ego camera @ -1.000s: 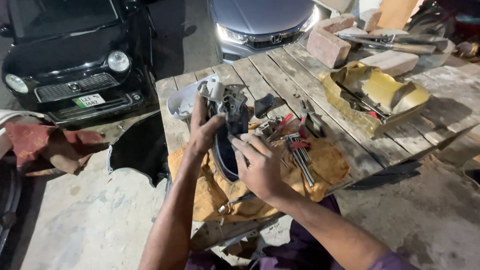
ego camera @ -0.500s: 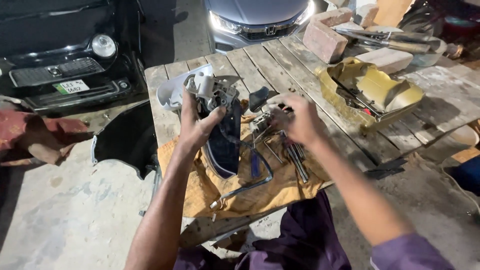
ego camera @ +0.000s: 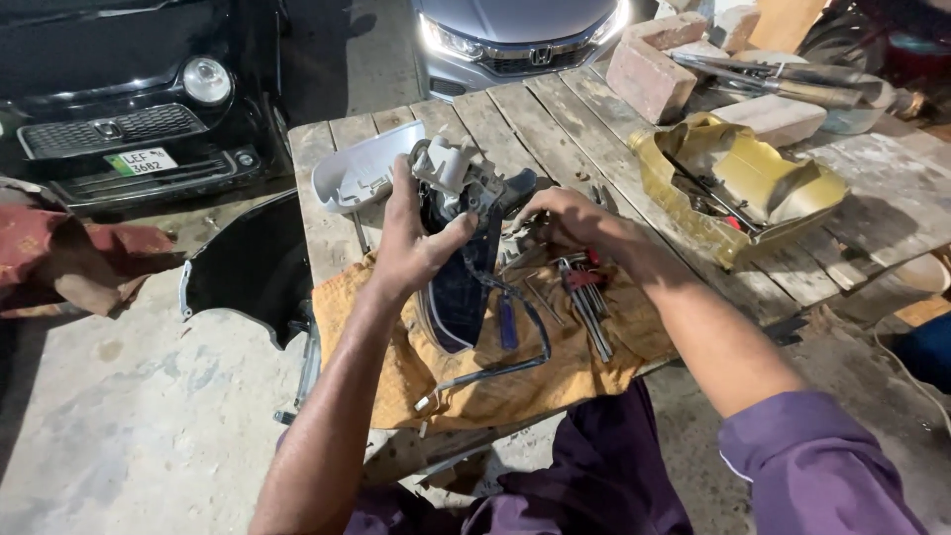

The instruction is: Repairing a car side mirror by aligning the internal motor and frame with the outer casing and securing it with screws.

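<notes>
Orange cloth [ego camera: 515, 381] at table's near edge; left hand [ego camera: 411, 248] clenched around stripped side mirror [ego camera: 461, 258], cover [ego camera: 362, 168] already off; right hand [ego camera: 565, 213] grip unclear, reassembly pending.

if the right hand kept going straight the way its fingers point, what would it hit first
Probably the dark car side mirror assembly held up by the left hand; the right hand points left at it and looks nearly touching, though depth is unclear.

Dark car side mirror assembly [ego camera: 458, 282] tilted upright on orange cloth [ego camera: 515, 381].
</notes>
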